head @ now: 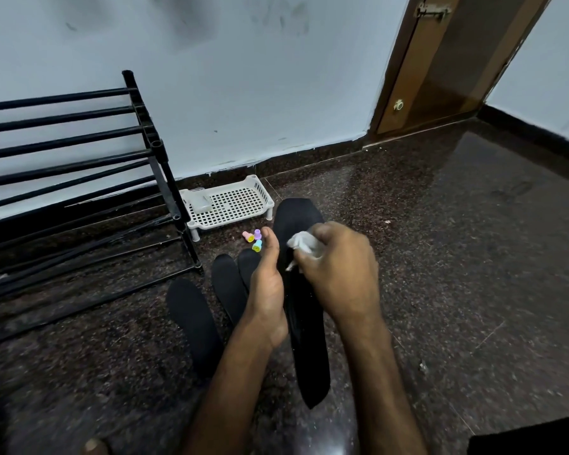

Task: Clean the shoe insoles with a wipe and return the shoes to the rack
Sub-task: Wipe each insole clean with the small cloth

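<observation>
Gripping one crumpled white wipe [304, 244] in curled fingers, a person's right hand [339, 274] presses it against the upper half of a long black insole [309, 339], which points away from the person over the dark speckled floor [473, 257]. The left hand [266, 290] holds this insole by its left edge, with the thumb lying straight along it and the other fingers hidden behind.

Three spare insoles [194, 323], also black, lie flat on the floor just left of the hands. The two nearer ones are partly covered by the left wrist. That makes four insoles in view.

Three small pastel pieces [257, 246], one pink, one purple and one blue, sit in a cluster on the floor beside the left thumb. Behind them, by the pale wall, stands one white slotted tray [265, 197] on short legs, with one clear little box [200, 200] in its left corner. One black shoe rack [79, 159] made of bars stands at the left, touching the tray's end. One brown door [440, 77] is at the back right.
</observation>
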Demonstrator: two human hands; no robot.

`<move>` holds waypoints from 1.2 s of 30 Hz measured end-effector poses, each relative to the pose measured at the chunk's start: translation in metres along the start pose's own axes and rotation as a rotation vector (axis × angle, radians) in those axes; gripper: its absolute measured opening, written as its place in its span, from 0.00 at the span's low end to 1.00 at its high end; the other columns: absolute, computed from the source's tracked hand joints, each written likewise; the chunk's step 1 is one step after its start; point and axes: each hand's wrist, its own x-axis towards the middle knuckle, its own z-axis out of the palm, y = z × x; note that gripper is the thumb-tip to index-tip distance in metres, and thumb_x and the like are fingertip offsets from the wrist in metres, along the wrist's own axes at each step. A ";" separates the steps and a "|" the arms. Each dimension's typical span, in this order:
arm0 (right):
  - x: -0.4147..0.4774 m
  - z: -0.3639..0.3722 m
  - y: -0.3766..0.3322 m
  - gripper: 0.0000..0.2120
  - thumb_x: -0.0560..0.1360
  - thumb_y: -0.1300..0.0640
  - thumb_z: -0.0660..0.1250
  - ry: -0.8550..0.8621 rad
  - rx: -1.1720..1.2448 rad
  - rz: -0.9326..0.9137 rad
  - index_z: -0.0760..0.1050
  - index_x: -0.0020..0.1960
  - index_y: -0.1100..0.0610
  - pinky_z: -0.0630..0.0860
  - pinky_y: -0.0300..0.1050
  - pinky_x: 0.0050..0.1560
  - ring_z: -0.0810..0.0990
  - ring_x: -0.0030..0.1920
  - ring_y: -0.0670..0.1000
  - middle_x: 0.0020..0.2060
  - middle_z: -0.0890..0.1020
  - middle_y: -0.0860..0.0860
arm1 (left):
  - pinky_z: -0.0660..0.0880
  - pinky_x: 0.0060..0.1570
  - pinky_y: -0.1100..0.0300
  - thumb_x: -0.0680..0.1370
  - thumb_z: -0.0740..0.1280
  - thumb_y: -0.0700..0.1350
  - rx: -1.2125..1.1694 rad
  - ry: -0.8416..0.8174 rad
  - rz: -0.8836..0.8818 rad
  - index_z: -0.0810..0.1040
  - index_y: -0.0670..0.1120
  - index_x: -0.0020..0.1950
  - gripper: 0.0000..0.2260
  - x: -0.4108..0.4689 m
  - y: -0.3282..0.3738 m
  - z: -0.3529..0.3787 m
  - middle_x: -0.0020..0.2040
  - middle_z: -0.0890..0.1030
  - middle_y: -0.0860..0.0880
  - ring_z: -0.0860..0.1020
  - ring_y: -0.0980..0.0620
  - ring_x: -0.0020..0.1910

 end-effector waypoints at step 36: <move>0.001 -0.010 0.016 0.03 0.74 0.54 0.71 -0.088 0.008 0.155 0.79 0.44 0.53 0.71 0.41 0.32 0.79 0.36 0.46 0.37 0.81 0.45 | 0.77 0.57 0.52 0.79 0.54 0.65 0.012 -0.025 0.050 0.81 0.38 0.60 0.33 0.004 -0.005 0.000 0.57 0.81 0.39 0.81 0.44 0.54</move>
